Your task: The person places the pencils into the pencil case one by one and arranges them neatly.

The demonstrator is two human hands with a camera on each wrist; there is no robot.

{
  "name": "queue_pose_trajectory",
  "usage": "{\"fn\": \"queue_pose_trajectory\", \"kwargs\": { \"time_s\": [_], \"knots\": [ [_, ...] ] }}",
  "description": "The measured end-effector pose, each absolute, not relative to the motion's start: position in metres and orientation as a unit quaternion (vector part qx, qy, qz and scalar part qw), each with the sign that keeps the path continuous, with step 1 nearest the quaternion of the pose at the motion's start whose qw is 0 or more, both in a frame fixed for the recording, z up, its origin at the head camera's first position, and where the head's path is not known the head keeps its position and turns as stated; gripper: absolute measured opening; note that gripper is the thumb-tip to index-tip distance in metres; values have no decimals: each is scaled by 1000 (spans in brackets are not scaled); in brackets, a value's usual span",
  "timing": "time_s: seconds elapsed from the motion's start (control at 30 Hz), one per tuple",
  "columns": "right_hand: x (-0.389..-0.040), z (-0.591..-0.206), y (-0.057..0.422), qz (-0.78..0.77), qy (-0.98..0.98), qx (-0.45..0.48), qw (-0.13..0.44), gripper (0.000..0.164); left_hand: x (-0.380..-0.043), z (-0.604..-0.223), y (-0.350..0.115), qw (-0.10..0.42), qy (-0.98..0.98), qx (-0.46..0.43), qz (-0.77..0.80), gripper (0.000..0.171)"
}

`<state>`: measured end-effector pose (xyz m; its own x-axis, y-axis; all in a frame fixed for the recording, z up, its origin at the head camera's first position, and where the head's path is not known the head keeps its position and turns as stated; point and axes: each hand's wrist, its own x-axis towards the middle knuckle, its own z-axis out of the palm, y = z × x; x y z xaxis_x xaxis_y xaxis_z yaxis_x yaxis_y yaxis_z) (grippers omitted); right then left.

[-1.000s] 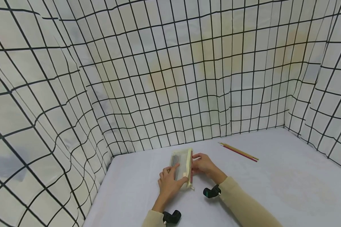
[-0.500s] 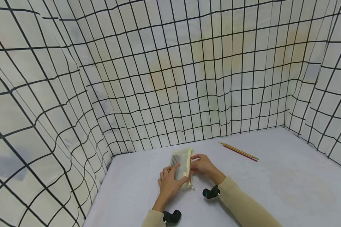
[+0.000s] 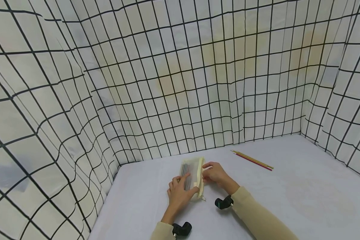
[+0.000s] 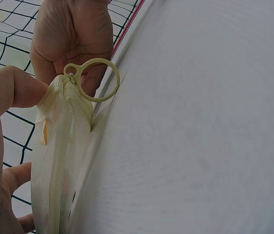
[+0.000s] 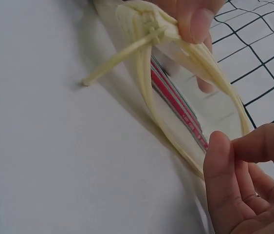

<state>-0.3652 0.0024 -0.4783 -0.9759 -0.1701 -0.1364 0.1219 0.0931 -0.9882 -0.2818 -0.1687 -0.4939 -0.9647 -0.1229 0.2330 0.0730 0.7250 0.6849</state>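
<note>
Pouch of translucent cream mesh, unzipped, on the white-covered worktop. The left hand holds it between thumb and spread fingers; the right hand has thumb and forefinger together at the opening, their grip undeterminable. Inside shows a red-striped pencil; slender red and yellow pencils lie apart.

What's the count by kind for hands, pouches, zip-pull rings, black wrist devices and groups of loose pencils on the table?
Hands: 2 (left hand, right hand)
Cream pouch: 1
Zip-pull ring: 1
Black wrist devices: 2
Loose pencil group: 1 (pencils within it too thin to count surely)
Total: 7
</note>
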Motion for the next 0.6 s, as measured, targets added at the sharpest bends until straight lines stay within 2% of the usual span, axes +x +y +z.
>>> {"fn": "queue_pose_trajectory", "kwargs": {
  "time_s": [0.37, 0.6],
  "knots": [
    [-368, -472, 12, -666, 738, -14, 108, 31, -283, -495, -169, 137, -917, 12, -374, 77],
    [-372, -462, 23, -618, 779, -15, 106, 32, -283, -495, -169, 139, -918, 11, -372, 77]
  ]
}}
